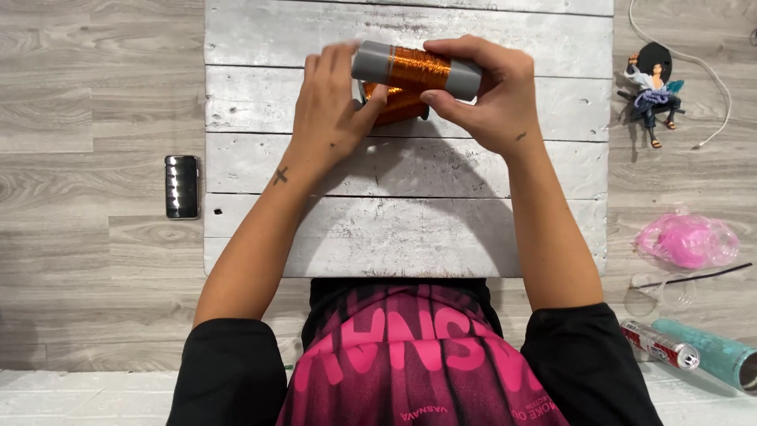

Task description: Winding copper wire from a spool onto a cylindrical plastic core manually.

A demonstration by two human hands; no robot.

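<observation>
A grey plastic tube wound with copper wire (416,70) is gripped by closed fingers of the left hand (331,106) and right hand (485,95), at twelve o'clock on the whitewashed plank bench (394,229).

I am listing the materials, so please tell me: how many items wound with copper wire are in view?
2. A grey tube wound with copper wire is held between the left hand and right hand. A copper spool sits just beneath it, partly hidden by the hands.

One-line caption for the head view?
Both hands, left hand and right hand, hold a grey tube wound with copper wire above a whitewashed board.
</observation>
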